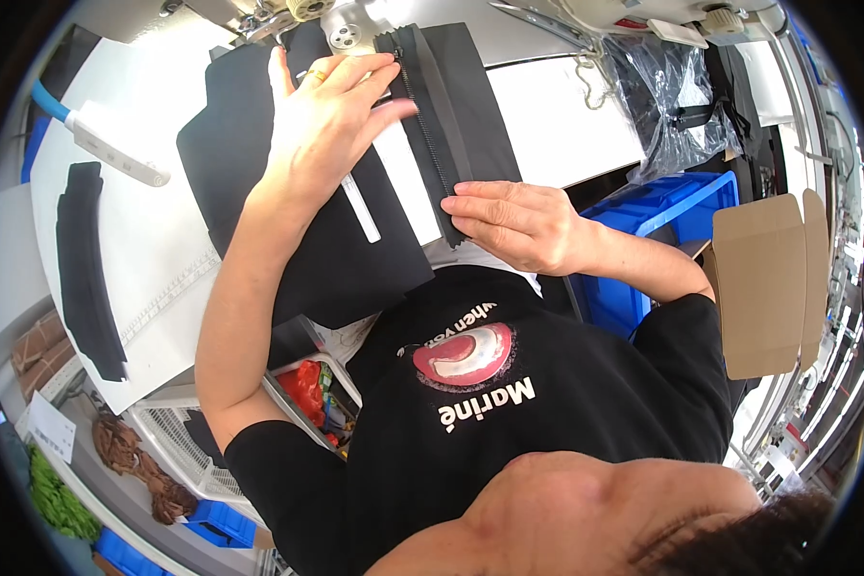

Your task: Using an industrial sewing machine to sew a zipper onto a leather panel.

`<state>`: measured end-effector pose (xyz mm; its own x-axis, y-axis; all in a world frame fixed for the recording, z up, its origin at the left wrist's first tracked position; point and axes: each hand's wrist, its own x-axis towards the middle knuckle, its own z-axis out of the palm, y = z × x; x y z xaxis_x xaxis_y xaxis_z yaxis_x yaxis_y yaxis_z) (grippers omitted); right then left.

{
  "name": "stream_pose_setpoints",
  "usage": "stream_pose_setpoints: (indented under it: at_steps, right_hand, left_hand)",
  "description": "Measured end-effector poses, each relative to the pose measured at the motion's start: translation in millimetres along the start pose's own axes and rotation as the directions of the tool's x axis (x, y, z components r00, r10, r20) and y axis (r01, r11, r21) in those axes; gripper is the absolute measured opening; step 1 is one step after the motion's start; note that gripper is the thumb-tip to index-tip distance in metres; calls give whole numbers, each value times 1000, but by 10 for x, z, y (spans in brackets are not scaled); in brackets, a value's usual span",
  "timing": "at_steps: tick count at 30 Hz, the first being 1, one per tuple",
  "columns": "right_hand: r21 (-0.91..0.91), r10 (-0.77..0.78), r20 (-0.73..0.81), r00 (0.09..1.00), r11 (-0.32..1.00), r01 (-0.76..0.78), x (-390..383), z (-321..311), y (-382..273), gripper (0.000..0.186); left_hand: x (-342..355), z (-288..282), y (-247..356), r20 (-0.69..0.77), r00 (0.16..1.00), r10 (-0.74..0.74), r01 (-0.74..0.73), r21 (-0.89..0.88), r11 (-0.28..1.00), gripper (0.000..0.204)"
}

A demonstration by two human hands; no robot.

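A black zipper (422,134) with dark teeth lies lengthwise along a black fabric piece (475,106), just in front of the sewing machine. My left hand (331,115) rests at its far end, fingers stretched and apart, fingertips touching the zipper and the cloth beside it. At the near end my right hand (523,223) pinches the zipper's edge with fingers together; its thumb is hidden. Left of the zipper, a larger black fabric panel (346,259) spreads under my left wrist and hangs over the table's near edge. A narrow white strip (360,207) lies on that panel.
Sewing machine parts (346,34) stand at the far edge, with scissors (542,21) beside them. A clear plastic bag (672,91), blue crate (634,240) and cardboard box (758,288) are at right. Black fabric strips (88,269) and a white lamp arm (115,152) are at left.
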<state>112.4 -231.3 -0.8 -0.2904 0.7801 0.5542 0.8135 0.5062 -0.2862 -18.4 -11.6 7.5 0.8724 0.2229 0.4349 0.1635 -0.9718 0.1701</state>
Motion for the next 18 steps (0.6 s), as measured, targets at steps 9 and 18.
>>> stream_pose_setpoints:
  at_steps: [9, 18]
  right_hand:
    - [-74, 197, 4, 980, 978, -196, 529, -173, 516, 36]
    - [-349, 107, -58, 993, 929, -121, 627, 138, 851, 33]
  left_hand:
    - [-9, -58, 9, 38, 999, 28, -27, -17, 999, 54]
    - [-14, -106, 77, 67, 998, 3, -3, 6, 1000, 58]
